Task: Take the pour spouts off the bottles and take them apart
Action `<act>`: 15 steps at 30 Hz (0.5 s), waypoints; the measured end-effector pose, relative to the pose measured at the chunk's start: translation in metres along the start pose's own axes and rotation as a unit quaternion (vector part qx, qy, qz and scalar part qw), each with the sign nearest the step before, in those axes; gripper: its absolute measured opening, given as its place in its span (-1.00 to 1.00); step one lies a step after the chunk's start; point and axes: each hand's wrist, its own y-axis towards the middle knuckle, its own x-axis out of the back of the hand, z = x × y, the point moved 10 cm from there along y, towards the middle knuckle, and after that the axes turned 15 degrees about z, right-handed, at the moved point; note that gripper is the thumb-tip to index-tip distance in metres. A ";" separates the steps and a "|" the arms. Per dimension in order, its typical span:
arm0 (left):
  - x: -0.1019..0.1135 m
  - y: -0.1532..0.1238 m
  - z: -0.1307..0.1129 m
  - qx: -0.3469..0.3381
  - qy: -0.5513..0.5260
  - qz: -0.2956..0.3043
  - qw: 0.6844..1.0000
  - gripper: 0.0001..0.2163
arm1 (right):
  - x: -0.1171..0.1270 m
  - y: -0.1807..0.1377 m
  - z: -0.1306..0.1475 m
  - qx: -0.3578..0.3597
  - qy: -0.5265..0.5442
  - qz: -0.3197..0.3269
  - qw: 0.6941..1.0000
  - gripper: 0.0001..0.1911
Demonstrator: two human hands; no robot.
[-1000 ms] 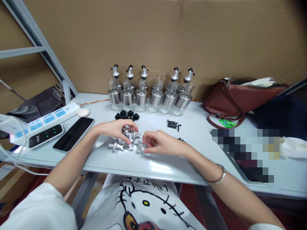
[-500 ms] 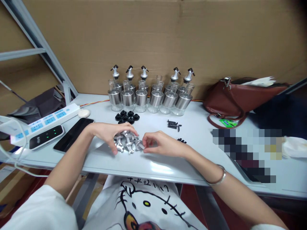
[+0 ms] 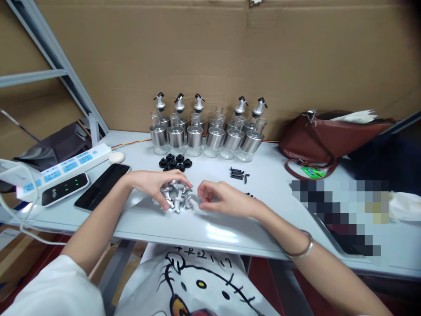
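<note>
A heap of silver pourer spouts (image 3: pixel 178 196) lies on the table between my hands. My left hand (image 3: pixel 161 186) curves around the heap's left and far side, thumb and fingers spread apart and touching its edge. To the right, my right hand (image 3: pixel 219 197) is raised slightly with fingers curled and a gap between thumb and fingertips, nothing visible in it. One spout (image 3: pixel 190 201) lies just left of its fingertips. Beyond my left hand sit several black stoppers (image 3: pixel 176 162). Small black levers (image 3: pixel 239 174) lie beyond my right hand, and more black pieces (image 3: pixel 250 195) are partly hidden behind it.
Glass bottles with steel sleeves (image 3: pixel 215 137) stand in rows at the back, some with pourers fitted. At left are a power strip (image 3: pixel 69 166), a phone (image 3: pixel 102 186) and a white-edged device (image 3: pixel 66 189). A brown handbag (image 3: pixel 315 140) rests at the back right.
My left hand has drawn the spouts closer together. My right hand has opened its fingers a little and stands slightly apart from the nearest spout. The view has shifted slightly.
</note>
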 end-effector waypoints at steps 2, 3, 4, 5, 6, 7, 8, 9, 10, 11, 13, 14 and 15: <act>0.003 -0.001 -0.002 -0.003 -0.004 -0.015 1.000 -0.40 | -0.002 0.000 0.002 0.008 0.002 0.010 1.000 -0.83; 0.004 -0.001 -0.003 -0.005 -0.005 -0.016 1.000 -0.43 | -0.004 0.001 0.003 0.011 0.004 0.016 1.000 -0.82; 0.004 -0.002 -0.005 -0.006 -0.007 -0.017 1.000 -0.45 | -0.005 0.001 0.003 0.013 0.006 0.019 1.000 -0.79; 0.005 -0.004 -0.007 -0.007 -0.008 -0.021 1.000 -0.47 | -0.005 0.001 0.004 0.014 0.009 0.018 1.000 -0.76; 0.008 -0.006 -0.008 -0.006 -0.009 -0.030 0.999 -0.49 | -0.004 0.000 0.004 0.013 0.012 0.014 1.000 -0.73; 0.011 -0.009 -0.009 -0.003 -0.010 -0.045 0.999 -0.51 | -0.002 -0.001 0.004 0.014 0.014 0.005 1.000 -0.71; 0.016 -0.013 -0.009 0.004 -0.013 -0.064 0.998 -0.53 | 0.001 -0.002 0.005 0.016 0.017 -0.005 1.000 -0.71; 0.021 -0.017 -0.008 0.016 -0.020 -0.086 0.996 -0.55 | 0.004 -0.003 0.006 0.020 0.018 -0.017 0.999 -0.71; 0.025 -0.021 -0.006 0.029 -0.030 -0.108 0.993 -0.57 | 0.008 -0.004 0.007 0.024 0.017 -0.030 0.999 -0.72; 0.030 -0.025 -0.003 0.042 -0.048 -0.131 0.989 -0.60 | 0.012 -0.006 0.008 0.027 0.015 -0.043 0.999 -0.72; 0.038 -0.031 0.002 0.050 -0.093 -0.184 0.977 -0.65 | 0.021 -0.010 0.010 0.029 0.008 -0.072 0.997 -0.75; 0.042 -0.033 0.002 0.045 -0.112 -0.212 0.970 -0.67 | 0.025 -0.012 0.010 0.027 0.007 -0.086 0.996 -0.76; 0.046 -0.034 0.003 0.037 -0.125 -0.238 0.963 -0.68 | 0.029 -0.014 0.010 0.026 0.008 -0.099 0.995 -0.77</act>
